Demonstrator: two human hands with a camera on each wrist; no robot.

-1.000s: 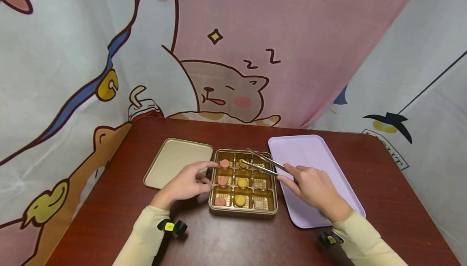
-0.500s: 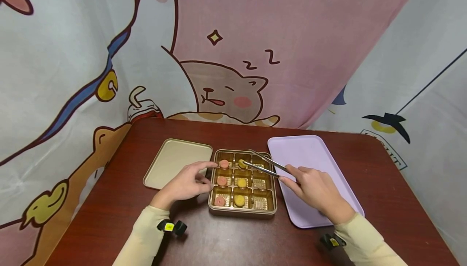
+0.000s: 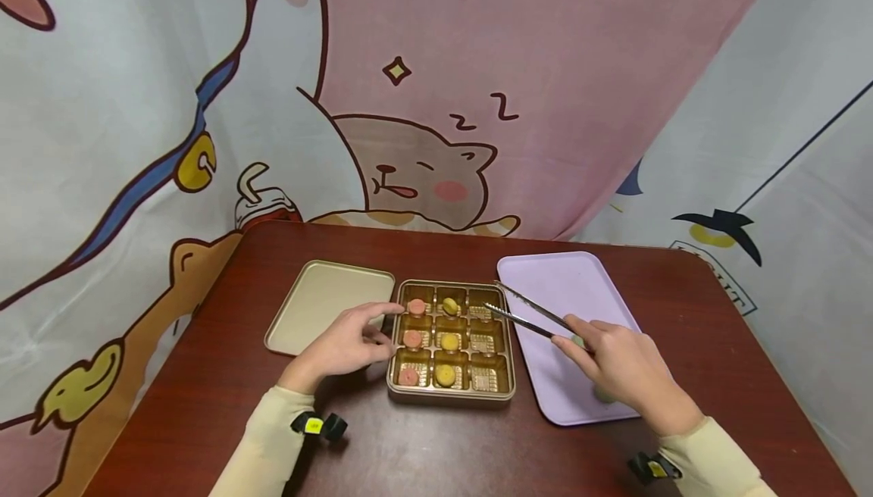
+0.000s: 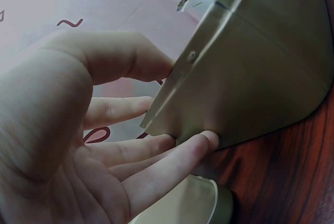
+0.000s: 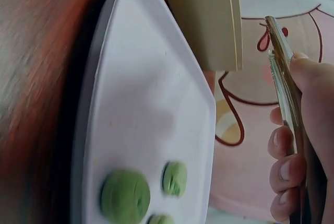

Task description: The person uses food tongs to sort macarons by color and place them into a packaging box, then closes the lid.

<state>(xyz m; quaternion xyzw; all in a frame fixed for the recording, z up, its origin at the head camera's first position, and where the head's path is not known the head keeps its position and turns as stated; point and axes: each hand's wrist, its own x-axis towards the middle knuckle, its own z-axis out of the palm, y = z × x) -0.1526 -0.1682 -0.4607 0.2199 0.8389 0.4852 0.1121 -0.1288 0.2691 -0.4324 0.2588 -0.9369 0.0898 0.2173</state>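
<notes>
A gold tin (image 3: 450, 400) with a nine-part insert stands on the table. Pink macarons (image 3: 412, 339) sit in its left column and yellow macarons (image 3: 449, 342) in its middle column. The rear yellow macaron (image 3: 450, 306) leans on its edge. My left hand (image 3: 346, 339) rests its fingertips against the tin's left side, fingers fairly straight. In my right hand (image 3: 617, 364) I grip metal tongs (image 3: 532, 314), spread apart with nothing between their tips. Those tips hover by the tin's rear right compartment. Green macarons (image 5: 125, 197) lie on the lilac tray, mostly hidden by my right hand in the head view.
The lilac tray (image 3: 555, 285) lies just right of the tin. Left of the tin is its flat gold lid (image 3: 334, 292), partly under my left hand. Behind the dark red table (image 3: 436, 451) hangs a cartoon-printed cloth (image 3: 580, 65).
The tongs have let go of the rear yellow macaron, which stays in its compartment. My right hand has drawn back rightward with them, uncovering some green on the tray. My left hand stays put.
</notes>
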